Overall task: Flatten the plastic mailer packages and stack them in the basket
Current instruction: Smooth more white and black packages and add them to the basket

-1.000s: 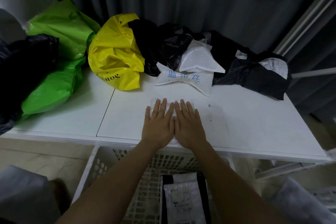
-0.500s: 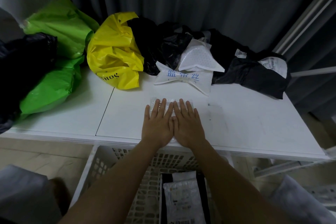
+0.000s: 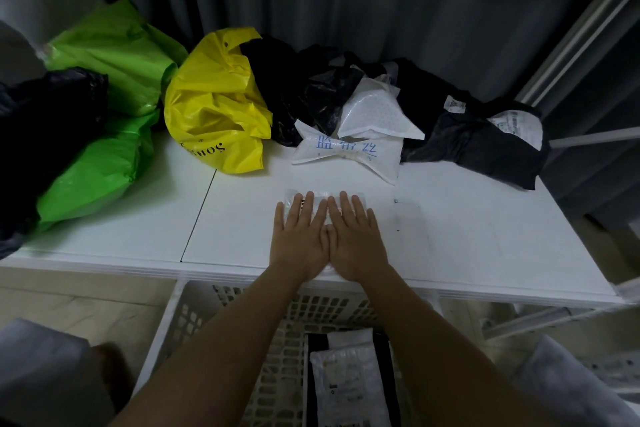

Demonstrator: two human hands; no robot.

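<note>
- Your left hand [image 3: 300, 237] and right hand [image 3: 353, 239] lie side by side, fingers straight and palms down, pressing a small clear mailer [image 3: 323, 195] flat against the tabletop [image 3: 485, 236] near its front edge. Neither hand grips anything.
- By the look of it, this mailer is close to flat; only its far edge shows beyond your fingertips.
- The white basket [image 3: 180, 319] sits just below the tabletop's front edge, and it already holds a few flattened packages [image 3: 349, 378], so some of the job is done.
- Most of it is left: along the back of the tabletop lie a yellow bag [image 3: 214, 107], green bags [image 3: 110, 55], black bags [image 3: 478, 142] and white mailers [image 3: 346, 151], all crumpled or puffed up.
- Next, you would likely move the pressed mailer down onto the stack.
</note>
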